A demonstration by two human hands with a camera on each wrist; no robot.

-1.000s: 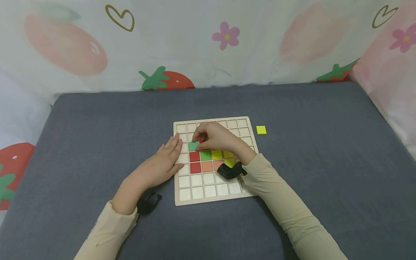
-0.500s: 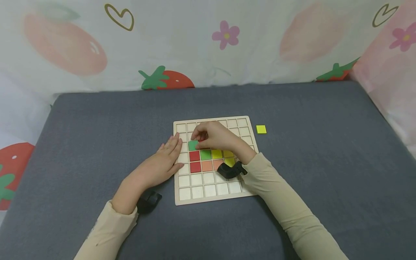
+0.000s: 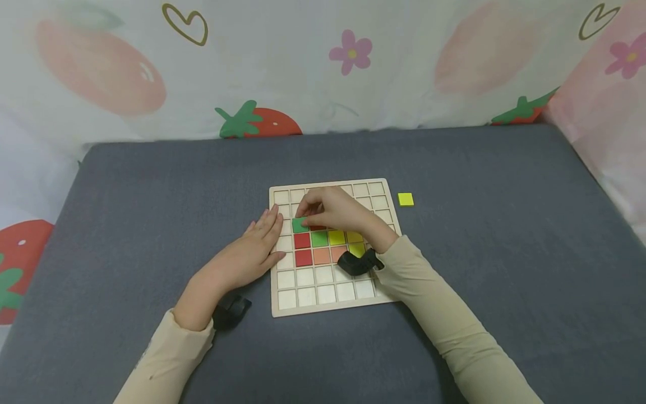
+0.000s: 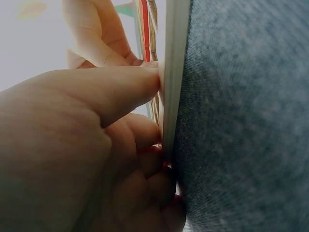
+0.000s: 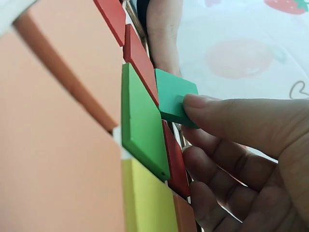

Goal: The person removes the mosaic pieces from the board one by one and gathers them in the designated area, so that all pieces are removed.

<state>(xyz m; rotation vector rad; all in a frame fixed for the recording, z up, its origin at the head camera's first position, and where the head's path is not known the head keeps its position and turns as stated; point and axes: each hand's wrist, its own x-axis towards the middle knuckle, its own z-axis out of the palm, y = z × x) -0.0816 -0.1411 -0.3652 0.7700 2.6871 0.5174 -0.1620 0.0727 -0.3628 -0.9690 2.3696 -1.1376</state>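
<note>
A wooden grid board (image 3: 330, 307) lies on the table with coloured square tiles in its middle cells. My right hand (image 3: 340, 212) pinches a teal-green tile (image 5: 169, 96) between thumb and fingers, over a cell near the left side of the grid. In the right wrist view this tile stands tilted beside a red tile (image 5: 140, 63) and a lighter green tile (image 5: 140, 118). My left hand (image 3: 247, 252) rests with straight fingers on the board's left edge. Its thumb (image 4: 130, 87) touches the rim in the left wrist view.
A loose yellow tile (image 3: 406, 200) lies on the grey tabletop (image 3: 479, 196), right of the board's far corner. Other tiles on the board are red, yellow and salmon (image 3: 321, 257). A printed curtain (image 3: 393, 95) hangs behind the table.
My right fingers have shifted slightly at the teal-green tile, and more of the red tile beside it shows. My left hand has stayed in place on the board.
</note>
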